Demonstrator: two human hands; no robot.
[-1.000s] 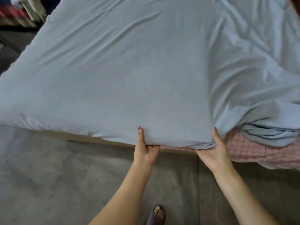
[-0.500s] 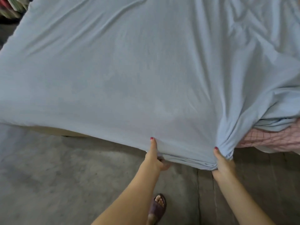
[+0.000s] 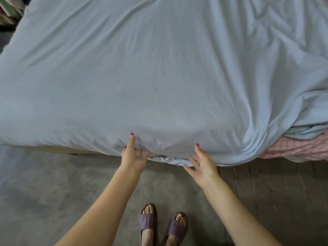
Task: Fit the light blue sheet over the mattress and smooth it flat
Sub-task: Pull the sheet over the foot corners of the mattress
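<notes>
The light blue sheet (image 3: 142, 77) covers most of the mattress, smooth at left and wrinkled toward the right, where it bunches in thick folds. Its near edge hangs over the side of the bed facing me. My left hand (image 3: 132, 153) is at that edge with fingers spread loose, the thumb touching the fabric. My right hand (image 3: 201, 161) is open beside it, fingers spread, thumb against the hanging sheet. Neither hand grips the cloth. At the right a pink checked cover (image 3: 291, 146) shows where the sheet does not reach.
Grey concrete floor (image 3: 53, 183) lies below the bed edge, with wooden boards (image 3: 276, 183) to the right. My feet in purple sandals (image 3: 162, 224) stand close to the bed. Stacked items (image 3: 8, 9) sit at the far left corner.
Both hands gripped the sheet's edge and pulled it down over the side; now they have let go and opened. The sheet covers more of the near edge.
</notes>
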